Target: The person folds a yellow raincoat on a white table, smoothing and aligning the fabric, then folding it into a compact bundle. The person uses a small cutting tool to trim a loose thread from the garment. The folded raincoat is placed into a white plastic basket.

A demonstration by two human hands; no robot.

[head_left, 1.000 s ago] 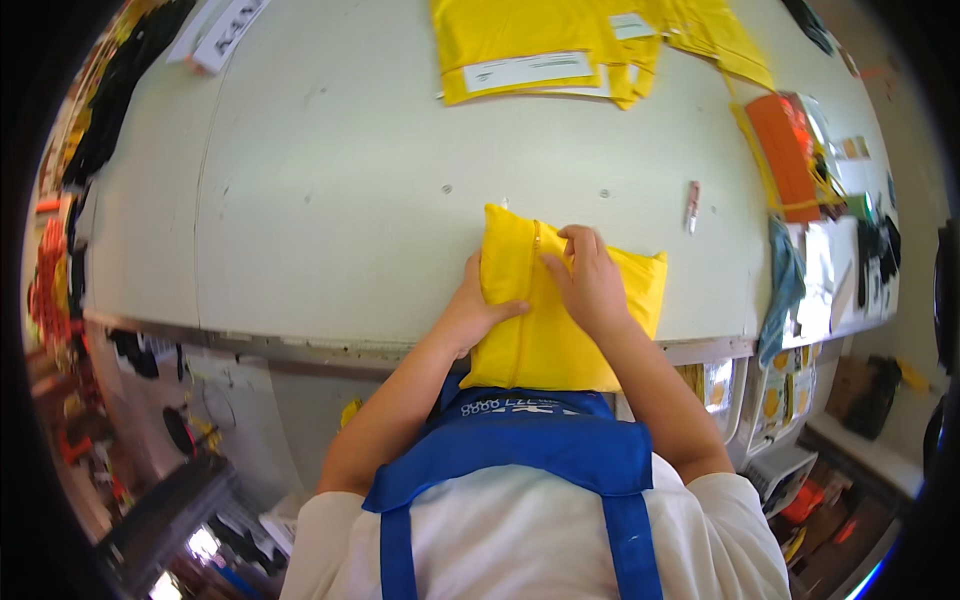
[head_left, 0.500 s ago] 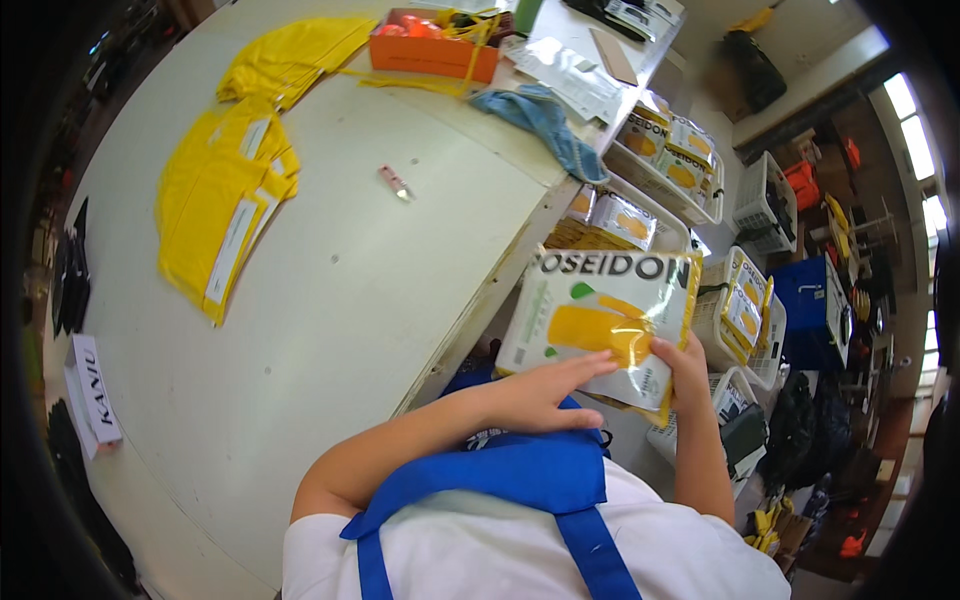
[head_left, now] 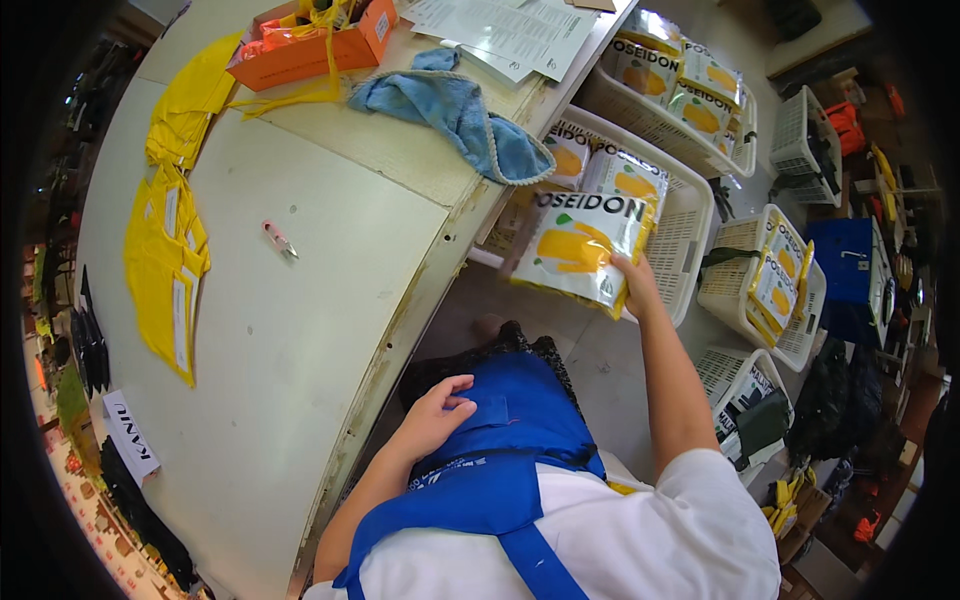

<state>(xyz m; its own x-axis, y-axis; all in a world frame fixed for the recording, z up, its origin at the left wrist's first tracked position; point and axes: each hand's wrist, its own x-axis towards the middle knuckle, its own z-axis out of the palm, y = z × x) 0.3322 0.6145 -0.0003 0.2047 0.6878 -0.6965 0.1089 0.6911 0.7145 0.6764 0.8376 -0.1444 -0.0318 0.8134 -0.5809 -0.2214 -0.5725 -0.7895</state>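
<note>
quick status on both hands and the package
Right hand holding package by one edge, at white basket. Left hand empty, near blue apron. Similar packages occupy basket.

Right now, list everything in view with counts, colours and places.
table: 1, white, left
baskets: at least 5, white, right of table
basket packs: several, white-yellow, inside them
held pack: 1, white-yellow, centre
cloth: 1, blue, table's edge
papers: several, white, beyond cloth
box: 1, orange, table's far end
fabric pieces: several, yellow, table's left
small tool: 1, pink, mid-table
sign: 1, white, lower left
bin: 1, blue, far right
apron: 1, blue, on person
left hand: 1, bare, over apron
right hand: 1, bare, gripping held pack
</note>
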